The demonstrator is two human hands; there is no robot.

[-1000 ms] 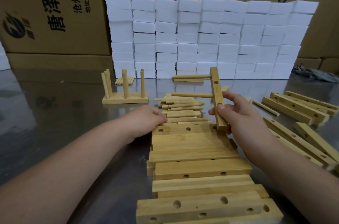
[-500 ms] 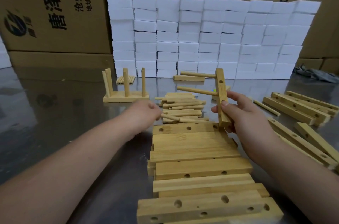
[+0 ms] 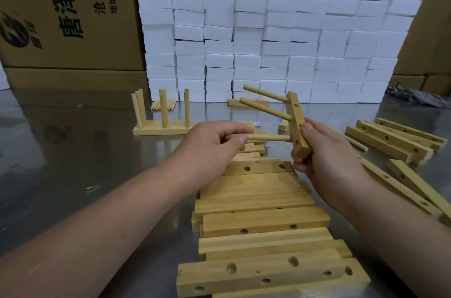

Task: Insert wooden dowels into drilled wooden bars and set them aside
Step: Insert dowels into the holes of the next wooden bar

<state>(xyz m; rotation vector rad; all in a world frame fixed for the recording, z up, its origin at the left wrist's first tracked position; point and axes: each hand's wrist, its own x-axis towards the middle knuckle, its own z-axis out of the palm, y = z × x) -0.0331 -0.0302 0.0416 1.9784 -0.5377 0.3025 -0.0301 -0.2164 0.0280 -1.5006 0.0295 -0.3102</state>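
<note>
The bar (image 3: 298,124) is held near upright above the table (image 3: 73,151) by the right hand (image 3: 327,151), its grip curled round the lower end. It carries two dowels (image 3: 264,94) in its upper holes, and the left hand (image 3: 212,141) has its grip pinching a third dowel (image 3: 268,138), tip at the next hole. This is likely the third insertion, calling for a straight push along the hole with the bar braced. There is open air around the bar; the stacked bars (image 3: 256,190) lie below and a finished piece (image 3: 162,130) stands well apart leftward.
</note>
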